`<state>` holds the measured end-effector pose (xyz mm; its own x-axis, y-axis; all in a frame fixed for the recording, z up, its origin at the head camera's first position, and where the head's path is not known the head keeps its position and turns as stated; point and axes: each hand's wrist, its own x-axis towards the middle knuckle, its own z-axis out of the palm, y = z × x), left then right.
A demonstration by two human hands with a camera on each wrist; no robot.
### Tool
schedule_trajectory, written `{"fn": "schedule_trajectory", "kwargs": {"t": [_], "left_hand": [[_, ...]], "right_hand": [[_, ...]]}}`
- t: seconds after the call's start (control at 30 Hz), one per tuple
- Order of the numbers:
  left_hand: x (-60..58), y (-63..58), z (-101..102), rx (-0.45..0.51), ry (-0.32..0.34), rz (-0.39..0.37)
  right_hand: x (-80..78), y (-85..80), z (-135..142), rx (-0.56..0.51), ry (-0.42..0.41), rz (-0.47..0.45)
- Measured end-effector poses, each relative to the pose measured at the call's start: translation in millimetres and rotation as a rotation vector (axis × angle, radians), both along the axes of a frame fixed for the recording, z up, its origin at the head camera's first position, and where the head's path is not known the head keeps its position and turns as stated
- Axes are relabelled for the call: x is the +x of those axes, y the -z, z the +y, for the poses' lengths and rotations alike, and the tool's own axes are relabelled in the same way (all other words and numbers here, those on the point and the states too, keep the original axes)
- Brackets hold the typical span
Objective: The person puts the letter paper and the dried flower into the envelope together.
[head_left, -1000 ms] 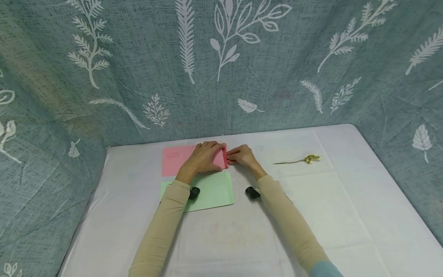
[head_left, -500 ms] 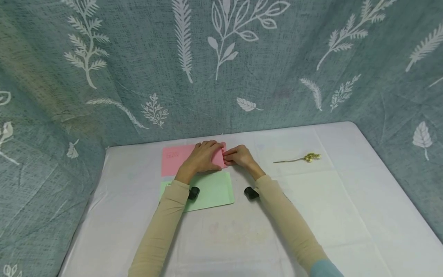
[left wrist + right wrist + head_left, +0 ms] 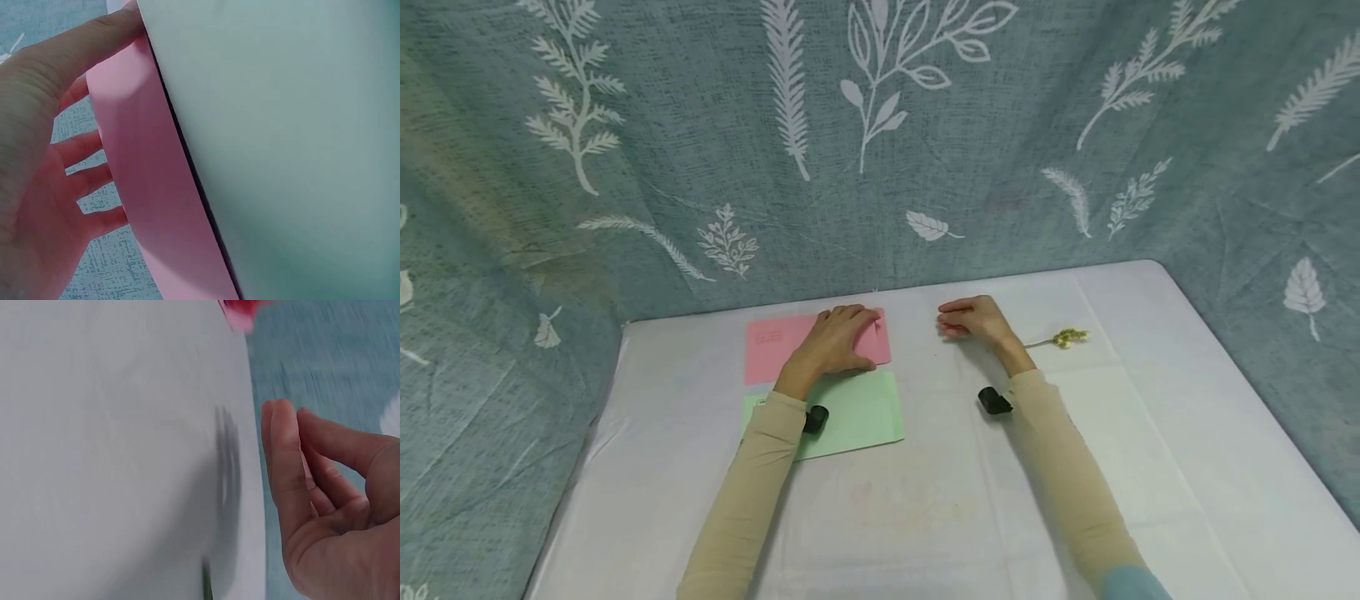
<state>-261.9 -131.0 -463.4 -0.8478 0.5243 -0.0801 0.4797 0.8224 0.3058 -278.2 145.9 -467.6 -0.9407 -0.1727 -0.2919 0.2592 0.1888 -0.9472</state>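
Observation:
In the head view a pink envelope point(image 3: 773, 340) with small print lies at the back of the table. My left hand point(image 3: 833, 342) spans its right part, thumb at the near edge and fingers toward the far edge. The left wrist view shows the thumb and curled fingers of the left hand point(image 3: 44, 162) holding the pink envelope point(image 3: 150, 156) from both sides. My right hand point(image 3: 977, 319) is raised to the right of the envelope. In the right wrist view thumb and fingertips of the right hand point(image 3: 331, 500) are close together, with nothing visible between them.
A green envelope point(image 3: 857, 417) lies just in front of the pink one, partly under the left forearm. A dried flower sprig point(image 3: 1069, 337) lies to the right, its stem partly behind the right hand. A patterned curtain point(image 3: 880, 192) rises behind the white table point(image 3: 917, 517).
My right hand has let go of the pink envelope's right end and moved right, toward the sprig. The red strip at that end no longer shows in the head view. My left hand stays put.

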Motion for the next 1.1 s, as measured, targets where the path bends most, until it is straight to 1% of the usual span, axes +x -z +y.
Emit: {"fn": "schedule_trajectory", "kwargs": {"t": [0.2,0.4,0.5,0.63,0.73,0.87,0.93,1.0,1.1], "left_hand": [[0.9,-0.8,-1.0,0.014,0.001,0.0],[1.8,-0.8,-2.2,0.021,-0.005,-0.001],[2.5,-1.3,-2.0,0.029,-0.004,0.0],[2.6,-0.9,-1.3,0.033,-0.006,0.002],[2.8,-0.9,-1.2,0.031,-0.01,0.003],[3.3,-1.4,-1.3,0.029,-0.008,0.005],[3.2,-1.5,-1.1,0.031,-0.004,0.006],[3.1,-1.5,-0.8,0.032,-0.003,0.005],[3.1,-1.4,-0.6,0.033,-0.004,0.002]], "right_hand": [[-0.4,-3.6,43.2,0.024,0.035,0.007],[6.4,-5.7,76.0,0.075,0.063,0.016],[10.9,-8.1,93.7,0.091,0.098,0.018],[16.4,-13.3,117.8,0.116,0.151,0.044],[20.4,-17.0,135.9,0.111,0.18,0.066],[28.5,-19.5,158.6,0.08,0.207,0.059],[33.4,-19.5,169.4,0.119,0.21,0.058],[38.2,-18.5,178.7,0.2,0.203,0.058],[44.1,-15.6,190.8,0.322,0.17,0.046]]}}
